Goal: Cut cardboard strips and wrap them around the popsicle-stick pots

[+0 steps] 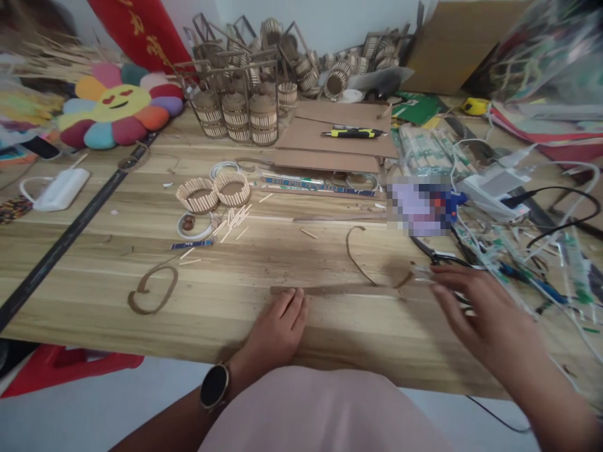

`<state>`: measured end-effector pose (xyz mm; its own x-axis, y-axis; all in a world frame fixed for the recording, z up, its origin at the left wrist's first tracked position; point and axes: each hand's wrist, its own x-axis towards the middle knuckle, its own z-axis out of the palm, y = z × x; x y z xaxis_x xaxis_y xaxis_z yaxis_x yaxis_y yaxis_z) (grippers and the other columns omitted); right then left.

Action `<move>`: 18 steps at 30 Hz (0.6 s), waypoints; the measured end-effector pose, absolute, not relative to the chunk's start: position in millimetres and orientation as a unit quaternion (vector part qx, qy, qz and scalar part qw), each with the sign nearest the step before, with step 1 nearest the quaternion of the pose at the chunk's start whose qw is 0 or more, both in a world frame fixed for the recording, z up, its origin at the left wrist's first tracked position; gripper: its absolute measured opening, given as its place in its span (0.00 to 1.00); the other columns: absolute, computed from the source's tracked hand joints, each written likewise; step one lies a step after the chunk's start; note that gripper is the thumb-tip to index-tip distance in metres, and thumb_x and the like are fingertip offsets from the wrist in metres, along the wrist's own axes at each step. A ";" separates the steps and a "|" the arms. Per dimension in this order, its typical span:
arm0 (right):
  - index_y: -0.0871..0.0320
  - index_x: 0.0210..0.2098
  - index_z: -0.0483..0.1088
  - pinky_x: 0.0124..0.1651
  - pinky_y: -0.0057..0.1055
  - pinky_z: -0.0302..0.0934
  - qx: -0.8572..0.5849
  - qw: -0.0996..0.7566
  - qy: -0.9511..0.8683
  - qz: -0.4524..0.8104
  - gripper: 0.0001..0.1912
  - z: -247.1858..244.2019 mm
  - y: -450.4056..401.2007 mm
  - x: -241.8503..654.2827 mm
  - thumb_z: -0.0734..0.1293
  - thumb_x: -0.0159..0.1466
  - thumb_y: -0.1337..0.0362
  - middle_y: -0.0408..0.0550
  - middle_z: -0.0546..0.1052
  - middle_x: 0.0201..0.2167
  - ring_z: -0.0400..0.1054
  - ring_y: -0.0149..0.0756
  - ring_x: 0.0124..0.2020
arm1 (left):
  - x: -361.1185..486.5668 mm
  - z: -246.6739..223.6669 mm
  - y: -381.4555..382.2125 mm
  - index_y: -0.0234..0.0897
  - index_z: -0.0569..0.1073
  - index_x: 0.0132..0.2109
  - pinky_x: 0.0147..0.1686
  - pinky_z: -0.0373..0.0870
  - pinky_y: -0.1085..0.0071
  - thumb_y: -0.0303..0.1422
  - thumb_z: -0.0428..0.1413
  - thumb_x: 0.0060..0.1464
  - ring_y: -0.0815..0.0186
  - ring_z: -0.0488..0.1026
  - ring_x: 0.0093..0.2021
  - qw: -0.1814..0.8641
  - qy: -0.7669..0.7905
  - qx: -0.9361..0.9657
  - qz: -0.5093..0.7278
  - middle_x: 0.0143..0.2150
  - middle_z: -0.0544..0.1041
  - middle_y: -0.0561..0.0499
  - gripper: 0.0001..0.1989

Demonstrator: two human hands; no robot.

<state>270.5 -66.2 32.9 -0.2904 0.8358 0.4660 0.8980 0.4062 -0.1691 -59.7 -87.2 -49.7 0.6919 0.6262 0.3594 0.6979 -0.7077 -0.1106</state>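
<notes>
My left hand [277, 323] lies on the table with its fingers stretched out, their tips pressing the left end of a flat brown strip [339, 289]. To the right, my right hand [485, 314] hovers near the strip's far end. Its thumb and forefinger are close together at a small pale, shiny piece [423, 274], too blurred to name. A thin brown curl [351, 251] rises from the strip. Black-handled scissors [443, 257] lie partly hidden beside my right hand. Another coiled brown strip [153, 295] rests to the left.
Two rings of small wooden sticks [233, 190] stand near loose sticks [235, 220]. Behind them are miniature wooden buckets [235, 119] in a frame. A yellow-black cutter [355, 133] lies on cardboard [339, 154]. Cables and a white power strip [494, 188] crowd the right side.
</notes>
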 end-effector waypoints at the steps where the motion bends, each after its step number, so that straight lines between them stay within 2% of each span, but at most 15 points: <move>1: 0.49 0.42 0.68 0.43 0.43 0.68 -0.565 0.236 -0.788 -0.062 0.08 48.0 -67.2 269.7 0.59 0.71 0.56 0.54 0.77 0.38 0.74 0.45 0.42 | -59.4 -51.7 -90.9 0.28 0.74 0.55 0.52 0.71 0.63 0.25 0.42 0.65 0.57 0.74 0.55 0.122 -0.368 -0.908 -0.156 0.56 0.78 0.37 0.19; 3: 0.47 0.40 0.69 0.36 0.42 0.66 -0.587 0.228 -0.777 -0.019 0.12 73.7 -67.9 260.5 0.59 0.70 0.50 0.52 0.77 0.35 0.74 0.44 0.36 | -57.5 -54.3 -97.5 0.29 0.74 0.56 0.54 0.70 0.63 0.25 0.43 0.65 0.57 0.73 0.57 0.121 -0.381 -0.902 -0.165 0.56 0.78 0.38 0.19; 5: 0.45 0.38 0.70 0.26 0.39 0.61 -0.563 0.227 -0.789 0.093 0.14 88.5 -65.0 240.0 0.60 0.68 0.46 0.48 0.76 0.30 0.70 0.40 0.26 | -54.6 -54.9 -102.5 0.30 0.73 0.57 0.53 0.71 0.62 0.26 0.45 0.65 0.55 0.73 0.57 0.117 -0.400 -0.894 -0.163 0.57 0.77 0.39 0.18; 6: 0.45 0.36 0.71 0.24 0.37 0.59 -0.549 0.212 -0.791 0.168 0.13 90.9 -61.6 225.9 0.61 0.68 0.47 0.47 0.76 0.28 0.69 0.40 0.24 | -53.1 -54.9 -104.4 0.31 0.73 0.57 0.52 0.72 0.61 0.26 0.47 0.65 0.54 0.74 0.57 0.114 -0.409 -0.891 -0.161 0.58 0.77 0.40 0.18; 8: 0.48 0.31 0.71 0.24 0.33 0.58 -0.507 0.123 -0.787 0.331 0.13 85.7 -50.6 194.3 0.61 0.67 0.52 0.45 0.75 0.25 0.67 0.37 0.23 | -50.3 -55.3 -107.1 0.34 0.74 0.56 0.50 0.74 0.60 0.27 0.48 0.65 0.52 0.74 0.56 0.110 -0.433 -0.880 -0.162 0.59 0.76 0.42 0.17; 10: 0.52 0.29 0.70 0.27 0.31 0.58 -0.490 0.047 -0.766 0.415 0.11 70.1 -36.2 165.0 0.61 0.66 0.58 0.45 0.75 0.25 0.66 0.35 0.25 | -47.9 -57.9 -108.6 0.36 0.74 0.56 0.49 0.74 0.60 0.28 0.49 0.65 0.52 0.74 0.56 0.106 -0.444 -0.874 -0.164 0.60 0.76 0.43 0.16; 14: 0.55 0.27 0.67 0.30 0.29 0.56 -0.476 -0.003 -0.745 0.467 0.09 31.0 -13.6 136.1 0.61 0.62 0.62 0.41 0.70 0.23 0.62 0.33 0.27 | -46.3 -70.8 -112.4 0.37 0.72 0.58 0.51 0.73 0.61 0.31 0.48 0.66 0.53 0.72 0.58 0.094 -0.460 -0.861 -0.195 0.61 0.75 0.44 0.17; 18: 0.55 0.27 0.65 0.30 0.29 0.54 -0.469 0.029 -0.747 0.470 0.10 11.7 -13.1 140.4 0.60 0.63 0.60 0.40 0.68 0.23 0.60 0.32 0.27 | -53.0 -84.9 -120.5 0.38 0.71 0.57 0.54 0.70 0.61 0.31 0.49 0.65 0.54 0.68 0.62 0.078 -0.481 -0.845 -0.220 0.62 0.72 0.40 0.16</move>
<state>140.4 -13.1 11.7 -0.5588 0.7279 -0.3974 0.6732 0.1183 -0.7299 -53.0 -120.5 -84.9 0.4409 0.7778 0.4479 0.8469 -0.5258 0.0794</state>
